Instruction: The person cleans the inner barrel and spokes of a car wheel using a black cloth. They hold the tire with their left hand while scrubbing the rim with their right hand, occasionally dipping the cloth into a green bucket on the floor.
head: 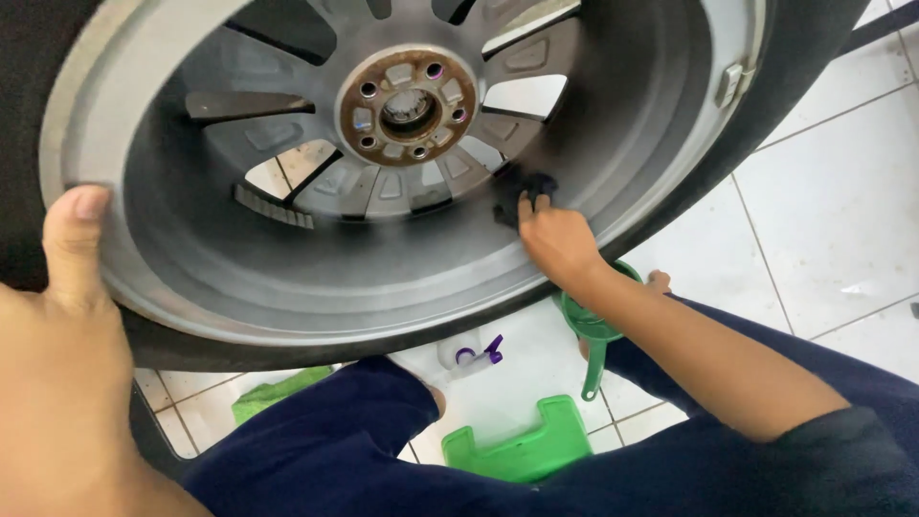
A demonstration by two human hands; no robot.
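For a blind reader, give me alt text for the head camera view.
A right hand presses a dark cloth inside a grey alloy wheel rim, while the left hand grips the rim's edge. Below on the white tiled floor lie a green plastic stool and green funnel.

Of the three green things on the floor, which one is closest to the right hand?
The green funnel, just under the right hand's wrist. The green stool and green cloth lie lower, toward the knees.
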